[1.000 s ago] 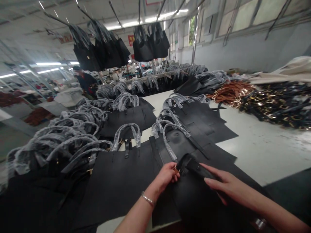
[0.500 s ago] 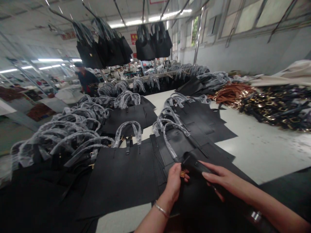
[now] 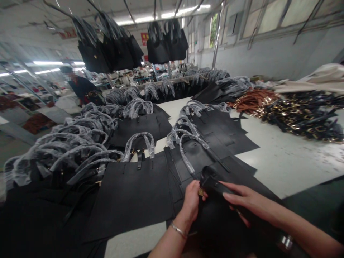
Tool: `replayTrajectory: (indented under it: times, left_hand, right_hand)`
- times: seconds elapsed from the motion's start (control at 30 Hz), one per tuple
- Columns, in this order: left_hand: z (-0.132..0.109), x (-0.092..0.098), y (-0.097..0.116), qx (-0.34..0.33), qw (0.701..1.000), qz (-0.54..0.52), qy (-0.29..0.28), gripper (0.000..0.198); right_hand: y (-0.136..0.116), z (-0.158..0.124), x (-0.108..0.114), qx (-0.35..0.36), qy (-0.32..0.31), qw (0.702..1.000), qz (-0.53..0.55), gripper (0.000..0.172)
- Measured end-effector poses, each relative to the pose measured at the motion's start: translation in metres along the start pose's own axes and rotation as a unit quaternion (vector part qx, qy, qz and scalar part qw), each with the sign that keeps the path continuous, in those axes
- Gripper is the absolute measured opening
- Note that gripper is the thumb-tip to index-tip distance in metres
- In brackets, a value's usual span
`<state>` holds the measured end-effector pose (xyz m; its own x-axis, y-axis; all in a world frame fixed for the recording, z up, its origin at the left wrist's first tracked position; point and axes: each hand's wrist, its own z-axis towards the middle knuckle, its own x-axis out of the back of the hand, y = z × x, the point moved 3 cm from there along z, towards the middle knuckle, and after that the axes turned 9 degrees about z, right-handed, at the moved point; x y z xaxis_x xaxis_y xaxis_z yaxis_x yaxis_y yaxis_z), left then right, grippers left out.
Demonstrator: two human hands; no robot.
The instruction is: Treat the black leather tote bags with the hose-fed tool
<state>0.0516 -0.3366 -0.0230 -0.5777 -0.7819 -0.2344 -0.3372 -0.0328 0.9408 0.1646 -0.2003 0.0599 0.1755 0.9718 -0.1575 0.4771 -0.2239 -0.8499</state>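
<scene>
Low at the front, a dark black leather bag panel point(image 3: 219, 215) is held between both hands. My left hand point(image 3: 191, 201) is closed on its left edge, and a small gold metal fitting point(image 3: 200, 192) shows at the fingertips. My right hand point(image 3: 245, 199) pinches the top edge, thumb on the near face and fingers behind. The upper edge between the hands curls over. Just beyond lies another black bag panel point(image 3: 188, 161) with a plastic-wrapped handle point(image 3: 185, 157). Left of my hands, a flat black bag panel point(image 3: 134, 193) lies with its wrapped handle and a short buckled strap point(image 3: 140, 158).
Wrapped handles point(image 3: 67, 143) crowd the left side. Black straps with gold buckles point(image 3: 301, 114) and brown straps point(image 3: 252, 100) are heaped on the right of the white table point(image 3: 285, 161). Black bags point(image 3: 118, 50) hang overhead. A person point(image 3: 80, 86) stands at the far left.
The curled top edge of the held bag panel has turned, showing more of its fold. Both hands keep their grip. The far person appears further left, as the view shifts slightly.
</scene>
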Motion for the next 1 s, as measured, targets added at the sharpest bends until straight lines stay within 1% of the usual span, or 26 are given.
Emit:
replayTrajectory:
  times: [0.03,0.13,0.2,0.23,0.3,0.37,0.47,0.5,0.57,0.67,0.73,0.83,1.0]
  left_hand:
    - [0.0,0.0,0.0,0.0,1.0,0.0,-0.002,0.043]
    - [-0.001,0.001,0.001,0.012,1.0,-0.009,-0.006,0.044]
    - [-0.001,0.0,0.001,0.02,1.0,-0.014,-0.005,0.044]
    - [-0.001,0.0,0.001,0.022,1.0,-0.018,-0.004,0.043]
    - [-0.002,0.0,0.001,0.022,1.0,-0.021,-0.004,0.042]
    - [-0.002,-0.001,0.001,0.011,1.0,-0.014,-0.003,0.04]
    - [-0.001,-0.001,0.002,-0.012,1.0,0.0,0.002,0.04]
    - [-0.001,-0.001,0.002,-0.016,1.0,-0.003,0.002,0.042]
    - [-0.002,-0.002,0.001,-0.01,1.0,-0.014,0.003,0.045]
    - [-0.004,-0.003,-0.001,0.017,0.999,-0.026,0.018,0.05]
    - [-0.005,-0.004,-0.001,0.025,0.999,-0.025,0.03,0.049]
    - [-0.005,-0.005,0.002,0.019,0.999,-0.018,0.029,0.046]
    - [-0.001,-0.007,0.01,0.019,0.999,0.014,0.026,0.038]
  right_hand:
    - [-0.001,0.002,-0.002,0.009,0.007,1.0,0.002,0.076]
    - [-0.011,0.009,-0.003,0.044,0.055,0.998,0.003,0.078]
    - [-0.016,0.008,0.0,0.046,0.072,0.996,-0.002,0.078]
    - [-0.016,0.005,0.002,0.039,0.065,0.997,-0.005,0.077]
    - [-0.014,-0.002,0.004,0.023,0.033,0.999,-0.006,0.075]
    - [-0.009,-0.006,0.003,0.012,0.007,1.0,-0.005,0.074]
    - [-0.005,-0.001,-0.003,0.006,0.002,1.0,-0.004,0.075]
    - [-0.006,0.003,-0.005,0.013,0.008,1.0,-0.003,0.076]
    - [-0.009,0.012,-0.006,0.038,0.041,0.998,-0.002,0.076]
    - [-0.012,0.019,0.001,0.067,0.095,0.993,-0.008,0.076]
    - [-0.008,0.018,0.008,0.067,0.101,0.992,-0.014,0.075]
    - [0.001,0.01,0.017,0.069,0.103,0.992,-0.016,0.075]
    - [0.01,0.002,0.021,0.062,0.135,0.988,-0.031,0.074]
